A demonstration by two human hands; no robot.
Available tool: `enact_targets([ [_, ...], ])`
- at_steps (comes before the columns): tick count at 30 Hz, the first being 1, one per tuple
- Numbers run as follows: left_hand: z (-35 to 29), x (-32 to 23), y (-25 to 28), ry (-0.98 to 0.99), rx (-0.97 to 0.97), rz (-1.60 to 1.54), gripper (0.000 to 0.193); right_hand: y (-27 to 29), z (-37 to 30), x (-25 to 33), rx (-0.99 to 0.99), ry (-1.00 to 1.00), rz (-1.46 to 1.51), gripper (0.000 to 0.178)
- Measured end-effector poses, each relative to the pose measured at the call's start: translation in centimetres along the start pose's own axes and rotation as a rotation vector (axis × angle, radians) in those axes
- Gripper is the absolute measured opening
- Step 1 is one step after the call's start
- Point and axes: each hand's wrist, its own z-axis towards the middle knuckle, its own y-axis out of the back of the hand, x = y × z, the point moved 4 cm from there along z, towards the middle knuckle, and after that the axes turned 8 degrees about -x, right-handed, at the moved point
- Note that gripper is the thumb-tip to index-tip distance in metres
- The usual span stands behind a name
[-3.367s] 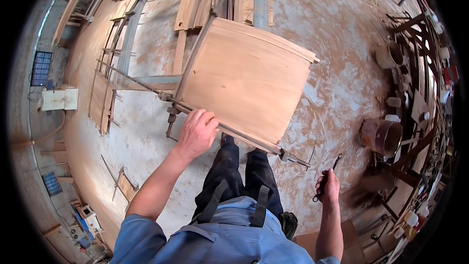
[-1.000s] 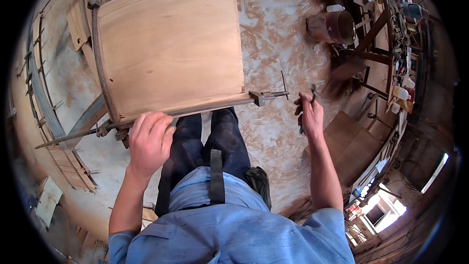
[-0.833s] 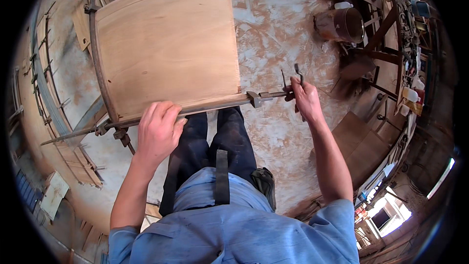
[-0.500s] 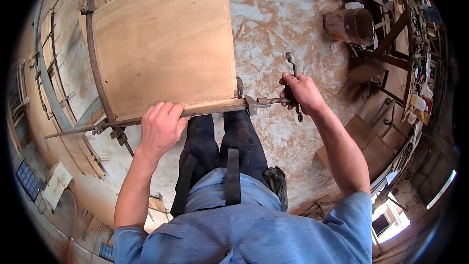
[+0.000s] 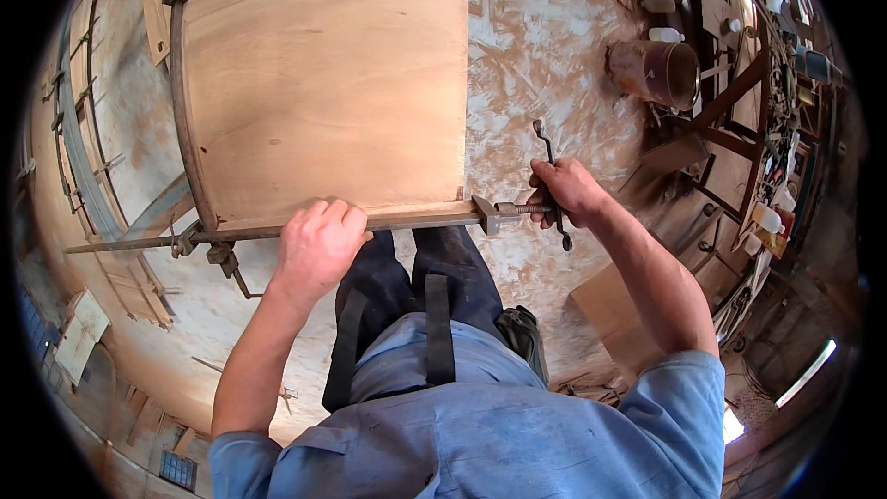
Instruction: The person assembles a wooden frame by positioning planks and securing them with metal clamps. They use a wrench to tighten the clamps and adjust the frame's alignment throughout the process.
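Viewing the head camera, I find the left hand (image 5: 321,242) closed over the bar clamp (image 5: 420,220) at the near edge of the wooden panel (image 5: 323,92), the right hand (image 5: 570,192) gripping a wrench (image 5: 548,144) beside the clamp's screw (image 5: 522,209). Rightward stands a bucket (image 5: 651,72).

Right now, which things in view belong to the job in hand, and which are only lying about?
Part of the job:
wooden panel
near clamp, gripped by left hand
wrench in right hand
side clamp

Apparently lying about:
stained bucket
white containers
brown sheet
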Motion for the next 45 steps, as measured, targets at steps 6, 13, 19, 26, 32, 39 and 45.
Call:
enact_targets([
  [6,-0.5,0.4,-0.1,0.01,-0.017,-0.029,0.033,-0.1,-0.1,0.3,0.036,-0.121,-0.092,0.034],
  [13,-0.3,0.3,-0.1,-0.012,-0.036,-0.057,0.034,0.3,1.3,-0.8,0.114,-0.263,-0.107,0.032],
  [19,0.1,-0.1,0.7,-0.011,-0.057,-0.079,0.035,2.2,-0.7,-2.3,-0.1,0.25,0.141,0.039],
  [26,0.2,-0.4,0.9,-0.032,-0.059,-0.1,0.035,-0.5,-3.9,-6.5,-0.198,1.002,-0.127,0.055],
  [32,-0.4,0.5,0.7,-0.055,-0.022,-0.074,0.034,-1.3,-3.0,-8.8,-0.23,0.886,0.107,0.074],
  [39,-0.7,0.2,1.1,-0.019,0.023,-0.121,0.027,-0.9,-2.7,-9.5,-0.266,1.009,0.062,0.079],
  [45,-0.8,0.2,0.8,-0.073,-0.033,-0.083,0.033,-1.5,-1.5,-11.1,-0.506,1.099,0.111,0.068],
])
